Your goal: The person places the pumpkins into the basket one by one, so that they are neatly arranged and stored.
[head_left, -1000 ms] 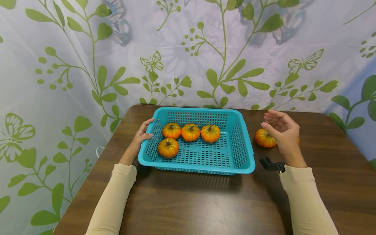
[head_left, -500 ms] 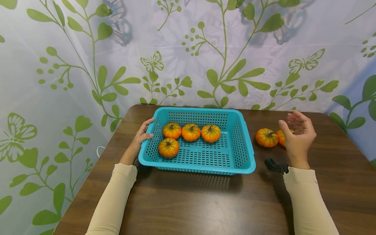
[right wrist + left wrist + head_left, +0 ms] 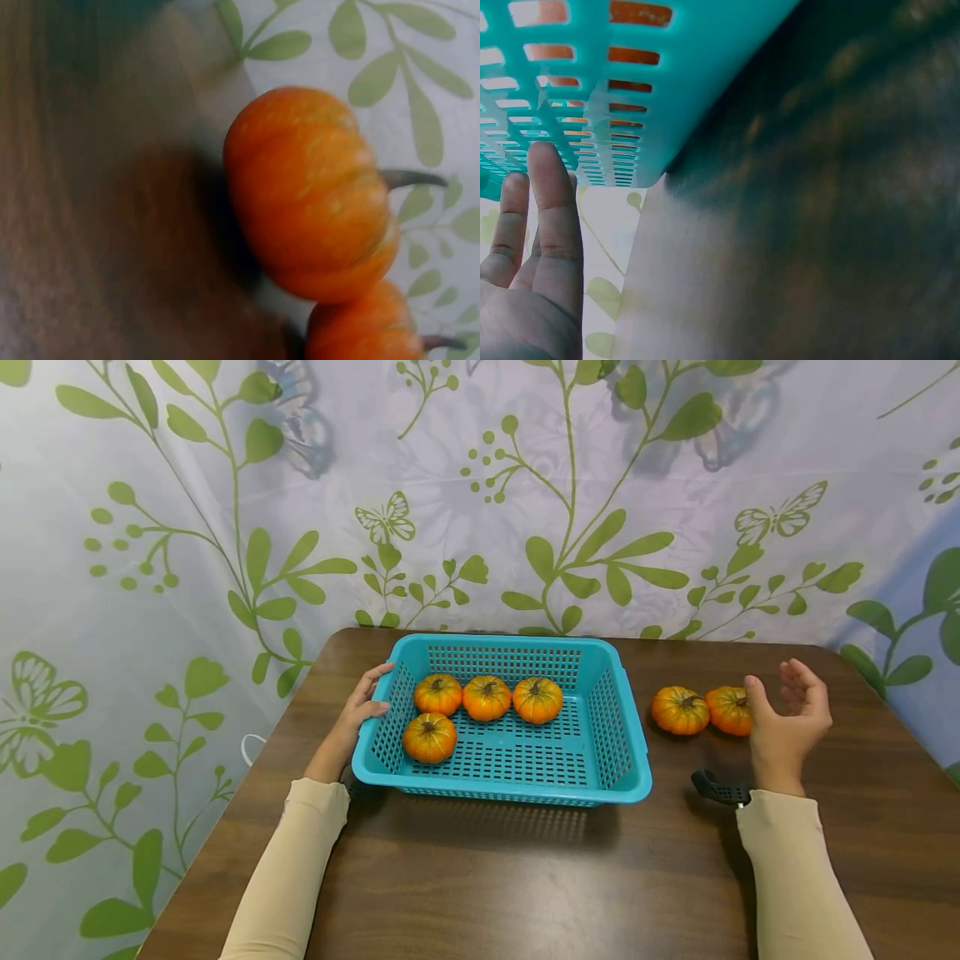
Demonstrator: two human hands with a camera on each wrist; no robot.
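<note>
A turquoise plastic basket [image 3: 501, 790] stands on the table with several small orange pumpkins in it, one being the front-left pumpkin [image 3: 430, 738]. My left hand [image 3: 354, 714] rests at the basket's left side, thumb over the rim; in the left wrist view its fingers [image 3: 555, 225] lie straight against the slotted outer wall. Right of the basket, two more pumpkins sit side by side, the nearer to the basket [image 3: 679, 711] and the outer one [image 3: 729, 710]. My right hand [image 3: 791, 727], empty with thumb and fingers apart, is beside the outer pumpkin and partly covers it.
The brown wooden table [image 3: 495, 877] extends in front of the basket and to its right. Behind it hangs a pale curtain [image 3: 480, 552] with green leaves and butterflies. A black strap [image 3: 720, 788] shows at the right wrist. A white cord [image 3: 251, 747] is beyond the table's left edge.
My right hand has moved to the right, from in front of the nearer pumpkin to the outer one, uncovering both more. The left hand, basket and pumpkins stay in place.
</note>
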